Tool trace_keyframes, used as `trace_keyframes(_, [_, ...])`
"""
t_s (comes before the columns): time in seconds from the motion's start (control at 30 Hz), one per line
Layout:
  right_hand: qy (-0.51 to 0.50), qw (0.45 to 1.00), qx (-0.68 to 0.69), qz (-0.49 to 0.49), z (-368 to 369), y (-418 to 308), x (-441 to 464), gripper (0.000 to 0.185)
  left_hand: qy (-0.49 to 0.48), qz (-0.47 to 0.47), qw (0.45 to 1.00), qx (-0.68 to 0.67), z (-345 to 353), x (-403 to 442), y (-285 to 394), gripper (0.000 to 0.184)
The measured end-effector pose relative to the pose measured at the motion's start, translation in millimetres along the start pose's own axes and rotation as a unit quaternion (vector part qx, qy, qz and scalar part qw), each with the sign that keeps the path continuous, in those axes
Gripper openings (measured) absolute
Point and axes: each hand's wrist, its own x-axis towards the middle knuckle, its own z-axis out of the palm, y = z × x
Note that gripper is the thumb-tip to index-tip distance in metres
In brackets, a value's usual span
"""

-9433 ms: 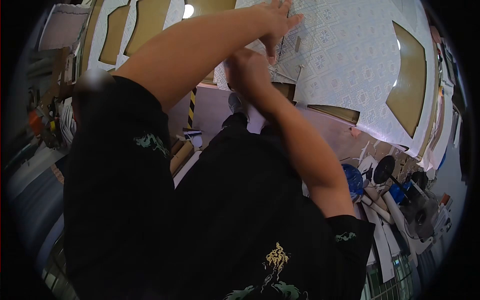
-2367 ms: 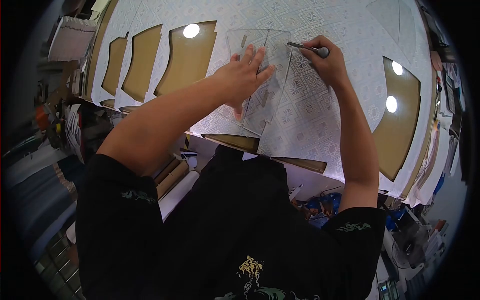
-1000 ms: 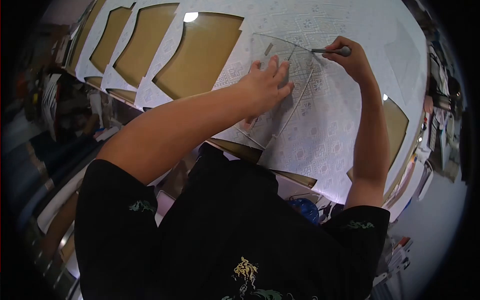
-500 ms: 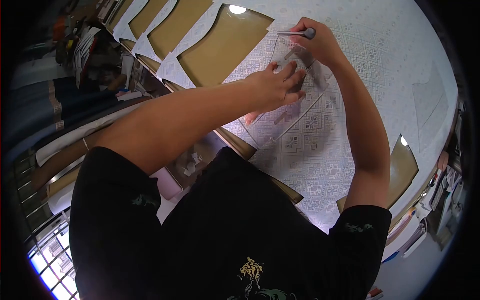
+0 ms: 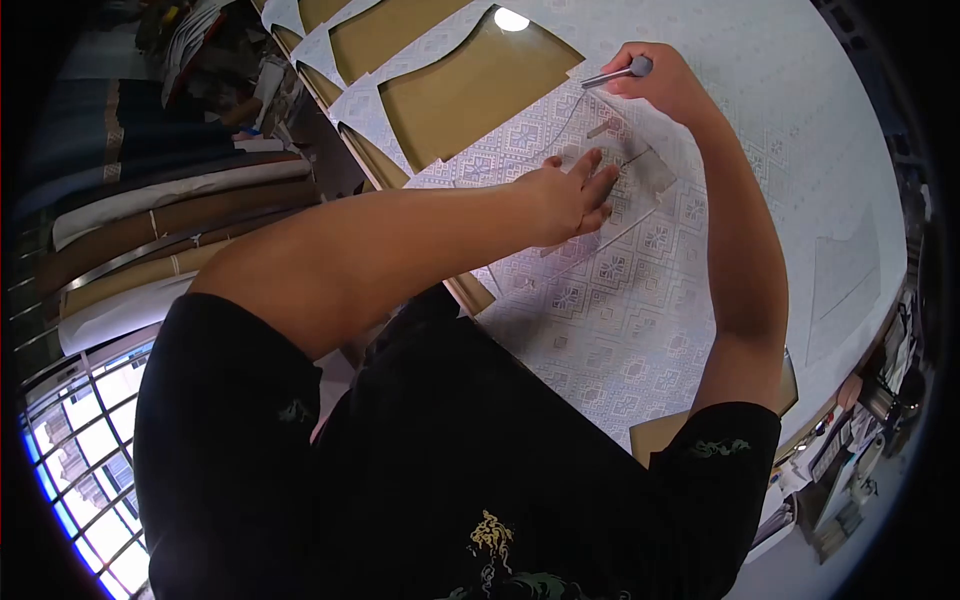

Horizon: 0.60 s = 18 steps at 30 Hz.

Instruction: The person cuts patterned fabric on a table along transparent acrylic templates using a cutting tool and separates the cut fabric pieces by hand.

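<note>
A clear template (image 5: 652,172) lies on pale patterned fabric (image 5: 640,345). My left hand (image 5: 575,200) presses down on the template with its fingers spread. In my right hand (image 5: 655,75) is a slim silver pen-like tool (image 5: 612,75) with a rounded end. Its tip meets the fabric at the template's far upper corner. I cannot tell whether the tip is a blade or a pen point.
Brown board (image 5: 470,100) shows through shaped cutouts along the fabric's left side. Another clear template (image 5: 845,285) lies at the right. Rolls of material (image 5: 190,210) are stacked below the table's left edge. Assorted items fill the right side.
The whole view has shifted, moving the table slightly rightward in it. The tool, nearly level before, now slants with its tip lower. My left hand stays spread on the template.
</note>
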Motion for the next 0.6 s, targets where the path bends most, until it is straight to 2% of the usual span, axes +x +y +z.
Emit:
trace_keyframes(0.07, [-0.076, 0.997, -0.019, -0.008, -12.1, -5.6, 15.3, 0.016, 0.008, -0.004, 1.0, -0.014, 11.0, 3.4, 0.9, 0.04])
trace_keyframes(0.13, [-0.123, 0.992, -0.021, 0.007, -20.2, -6.7, 32.6, 0.016, 0.079, -0.062, 0.986, -0.133, 27.7, 7.7, 6.3, 0.039])
trace_keyframes(0.17, [-0.164, 0.986, -0.024, 0.021, -23.5, -8.6, 41.9, 0.017, 0.078, -0.068, 0.985, -0.136, 12.4, 6.7, 5.3, 0.039])
trace_keyframes(0.23, [-0.21, 0.976, -0.03, 0.037, -29.1, -13.2, 59.5, 0.015, -0.048, -0.028, 0.997, -0.049, -12.0, 2.1, 2.6, 0.039])
trace_keyframes(0.27, [-0.25, 0.966, -0.039, 0.053, -30.5, -16.1, 67.4, 0.014, -0.052, -0.034, 0.997, -0.054, -4.4, 2.9, 4.5, 0.039])
trace_keyframes(0.33, [-0.282, 0.958, -0.04, 0.041, -31.1, -20.6, 80.7, 0.015, 0.02, -0.074, 0.99, -0.119, 11.1, 2.9, 8.1, 0.039])
trace_keyframes(0.37, [-0.307, 0.95, -0.045, 0.032, -28.3, -19.2, 85.9, 0.016, 0.014, -0.081, 0.989, -0.125, 0.2, 2.4, 5.8, 0.039])
trace_keyframes(0.43, [-0.332, 0.943, -0.029, 0.025, -18.7, -11.4, 94.3, 0.016, -0.065, -0.035, 0.996, -0.046, -19.6, 1.6, 1.7, 0.038])
trace_keyframes(0.6, [-0.393, 0.919, -0.002, -0.002, -2.9, -4.1, 108.3, 0.016, -0.069, -0.054, 0.993, -0.08, -19.4, 4.0, 3.8, 0.037])
